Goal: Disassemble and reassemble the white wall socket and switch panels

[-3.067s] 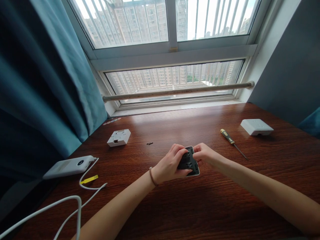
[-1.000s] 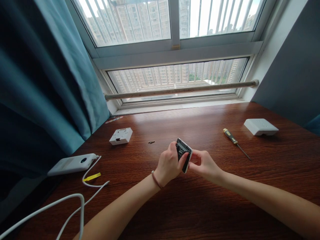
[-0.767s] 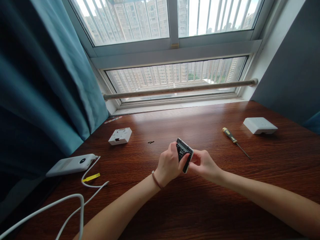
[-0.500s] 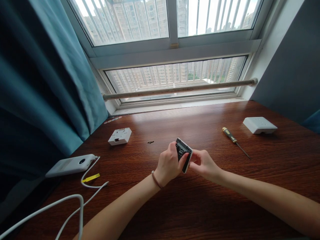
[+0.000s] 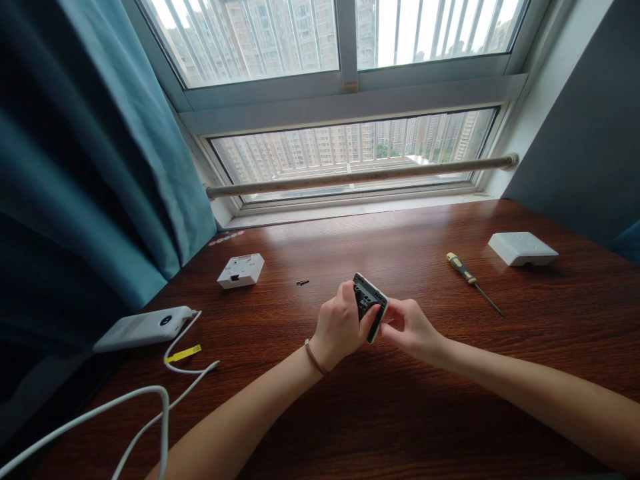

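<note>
My left hand [image 5: 341,327] is closed round a square panel [image 5: 371,301], which looks like a wall switch or socket plate. Its rim is white and its black inner face, with small fittings, is tilted toward me. My left thumb lies across that face. From the right, my right hand [image 5: 411,331] meets the panel's white edge with curled fingers; their tips are partly hidden behind it. A few small screws [image 5: 303,283] lie on the table beyond my left hand. The screwdriver [image 5: 463,269] rests to the right, its shaft pointing toward me.
On the brown wooden table [image 5: 350,413] sit a white box [image 5: 241,271] at left and another white box [image 5: 523,249] at far right. A white power bank-like device [image 5: 143,329] with a white cable [image 5: 165,427] lies at left, near a yellow strip [image 5: 186,353]. A blue curtain [image 5: 165,200] hangs behind.
The view has shifted slightly. Both hands keep the panel in nearly the same hold, with its black face turned a little more toward me. The things on the table have not moved.
</note>
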Available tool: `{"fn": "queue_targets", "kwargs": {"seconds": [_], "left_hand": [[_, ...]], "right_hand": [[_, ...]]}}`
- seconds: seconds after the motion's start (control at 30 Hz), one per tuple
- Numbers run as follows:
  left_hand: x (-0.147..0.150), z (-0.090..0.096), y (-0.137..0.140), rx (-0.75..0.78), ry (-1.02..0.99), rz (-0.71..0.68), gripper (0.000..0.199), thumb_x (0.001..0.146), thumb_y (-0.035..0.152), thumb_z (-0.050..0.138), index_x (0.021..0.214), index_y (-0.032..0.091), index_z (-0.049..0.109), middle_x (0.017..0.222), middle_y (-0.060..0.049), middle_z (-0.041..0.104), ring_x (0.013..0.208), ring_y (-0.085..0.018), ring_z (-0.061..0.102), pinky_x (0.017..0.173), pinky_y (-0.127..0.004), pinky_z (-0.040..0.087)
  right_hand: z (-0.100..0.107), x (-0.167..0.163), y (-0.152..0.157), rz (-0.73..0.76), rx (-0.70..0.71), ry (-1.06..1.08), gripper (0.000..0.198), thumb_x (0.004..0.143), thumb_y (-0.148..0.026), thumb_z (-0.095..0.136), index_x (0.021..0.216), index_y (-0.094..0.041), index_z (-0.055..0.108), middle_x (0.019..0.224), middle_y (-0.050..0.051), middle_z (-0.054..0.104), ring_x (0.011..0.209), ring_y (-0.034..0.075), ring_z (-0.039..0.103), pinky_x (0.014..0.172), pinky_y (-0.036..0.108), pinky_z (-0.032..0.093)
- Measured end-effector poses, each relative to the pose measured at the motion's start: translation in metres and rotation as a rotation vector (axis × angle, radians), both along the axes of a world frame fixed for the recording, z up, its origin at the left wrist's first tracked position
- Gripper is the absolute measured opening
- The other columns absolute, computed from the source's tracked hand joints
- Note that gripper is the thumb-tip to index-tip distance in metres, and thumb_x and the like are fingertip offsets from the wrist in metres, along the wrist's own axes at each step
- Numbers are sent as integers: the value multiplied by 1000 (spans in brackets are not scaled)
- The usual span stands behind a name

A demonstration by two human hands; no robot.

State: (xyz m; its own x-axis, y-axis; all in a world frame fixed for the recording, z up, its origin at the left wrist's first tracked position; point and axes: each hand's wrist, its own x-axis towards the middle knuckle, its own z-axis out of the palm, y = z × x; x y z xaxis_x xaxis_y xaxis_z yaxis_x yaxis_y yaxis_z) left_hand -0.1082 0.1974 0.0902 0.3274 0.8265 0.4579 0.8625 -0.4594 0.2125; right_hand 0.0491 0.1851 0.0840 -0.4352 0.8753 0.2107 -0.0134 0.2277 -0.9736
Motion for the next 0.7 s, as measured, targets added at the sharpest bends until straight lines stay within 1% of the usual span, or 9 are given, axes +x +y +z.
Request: {"fn": "queue_targets", "kwargs": {"seconds": [0.17, 0.33, 0.6, 0.7], "left_hand": [[0, -2, 0, 14, -9, -41, 41, 86, 49, 34, 105, 12, 35, 81, -9, 59, 65, -22, 62, 55, -31, 49], [4, -7, 0, -4, -24, -56, 41, 87, 48, 33, 105, 12, 36, 81, -9, 59, 64, -21, 62, 54, -31, 49], [11, -11, 1, -26, -37, -54, 44, 87, 48, 33, 109, 10, 35, 81, -10, 60, 64, -22, 63, 55, -32, 50], [11, -12, 2, -23, -44, -61, 43, 87, 47, 34, 109, 10, 34, 81, -10, 60, 65, -22, 64, 55, -32, 50]], "right_hand": [[-1, 0, -1, -28, 9, -15, 5, 72, -12, 55, 77, -12, 56, 68, 2, 60, 65, 15, 56, 59, 25, 47], [-4, 1, -3, -92, 9, -27, 10, 67, -5, 52, 74, -12, 54, 68, 1, 56, 62, 13, 53, 56, 24, 46], [-6, 3, 0, -168, 22, -6, 8, 66, -6, 50, 65, -14, 49, 61, -2, 50, 56, 10, 46, 52, 21, 41], [-7, 3, 0, -174, 19, 2, 8, 67, -7, 52, 65, -14, 50, 60, -1, 51, 56, 11, 48, 52, 22, 42]]}}
